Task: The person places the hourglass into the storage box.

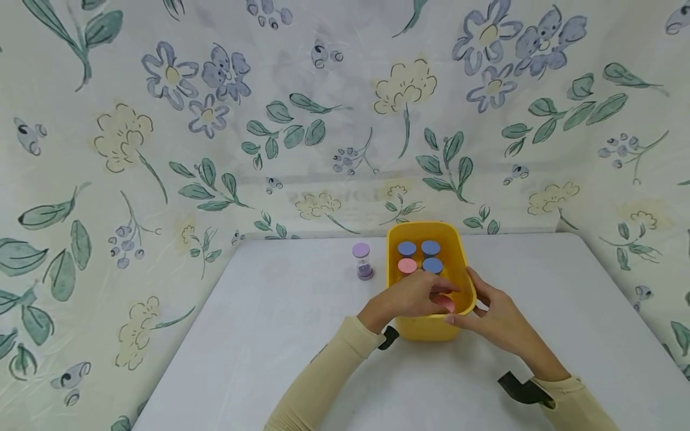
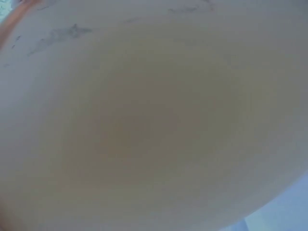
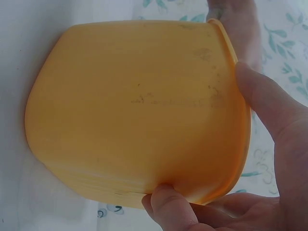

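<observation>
A yellow plastic bin (image 1: 428, 329) stands on the white table. My right hand (image 1: 498, 317) holds its near right corner; in the right wrist view, the thumb (image 3: 264, 96) lies at the rim and the fingers (image 3: 171, 207) along the side. My left hand (image 1: 415, 294) reaches in over the near end, its curled fingers holding a pink-capped sand timer (image 1: 445, 303), mostly hidden. Farther back in the bin stand several blue-capped timers (image 1: 430, 248) and a pink-capped one (image 1: 407, 265). The left wrist view shows only a blurred close surface.
Left of the bin, a small sand timer (image 1: 364, 270) with purple caps and purple sand stands upright on the white table (image 1: 280, 311). A flower-patterned cloth (image 1: 334, 120) hangs behind the table and along its sides.
</observation>
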Demonstrator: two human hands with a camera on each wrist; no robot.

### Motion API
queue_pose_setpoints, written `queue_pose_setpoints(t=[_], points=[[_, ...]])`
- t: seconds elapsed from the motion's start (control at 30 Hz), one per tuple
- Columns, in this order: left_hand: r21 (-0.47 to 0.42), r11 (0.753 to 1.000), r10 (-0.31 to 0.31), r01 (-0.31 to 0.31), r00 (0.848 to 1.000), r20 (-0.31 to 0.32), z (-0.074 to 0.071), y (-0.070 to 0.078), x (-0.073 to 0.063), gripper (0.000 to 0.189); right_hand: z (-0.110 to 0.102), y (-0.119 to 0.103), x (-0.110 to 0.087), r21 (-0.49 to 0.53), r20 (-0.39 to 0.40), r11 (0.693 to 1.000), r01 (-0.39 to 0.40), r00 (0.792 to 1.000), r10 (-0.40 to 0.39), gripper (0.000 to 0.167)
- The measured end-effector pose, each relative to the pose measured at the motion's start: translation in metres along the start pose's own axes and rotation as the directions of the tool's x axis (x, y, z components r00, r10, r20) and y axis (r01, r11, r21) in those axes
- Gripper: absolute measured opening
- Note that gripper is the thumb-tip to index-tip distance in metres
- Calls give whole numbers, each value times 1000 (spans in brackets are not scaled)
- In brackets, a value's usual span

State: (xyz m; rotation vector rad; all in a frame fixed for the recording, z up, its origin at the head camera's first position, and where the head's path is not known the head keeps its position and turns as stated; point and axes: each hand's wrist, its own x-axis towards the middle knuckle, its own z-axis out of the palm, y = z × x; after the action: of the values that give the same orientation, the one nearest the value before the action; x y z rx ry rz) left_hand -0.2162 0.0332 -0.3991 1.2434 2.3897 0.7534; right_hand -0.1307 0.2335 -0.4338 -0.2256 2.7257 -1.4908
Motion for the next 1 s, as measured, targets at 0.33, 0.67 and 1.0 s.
queue_pose_setpoints(t=[0.33,0.67,1.0], points=[[-150,989,-35,11,987,-154,-13,-9,-12,42,0,-1,1,3,5,1000,18,1000,-18,108],[-330,942,-112,-65,865,-489,-55,-33,-40,37,0,-2,1,4,6,1000,-11,1000,11,111],[-378,926,-257,-16,708,-658,-68,-75,-63,37,1,-2,2,10,2,1000,-20,1000,20,111]])
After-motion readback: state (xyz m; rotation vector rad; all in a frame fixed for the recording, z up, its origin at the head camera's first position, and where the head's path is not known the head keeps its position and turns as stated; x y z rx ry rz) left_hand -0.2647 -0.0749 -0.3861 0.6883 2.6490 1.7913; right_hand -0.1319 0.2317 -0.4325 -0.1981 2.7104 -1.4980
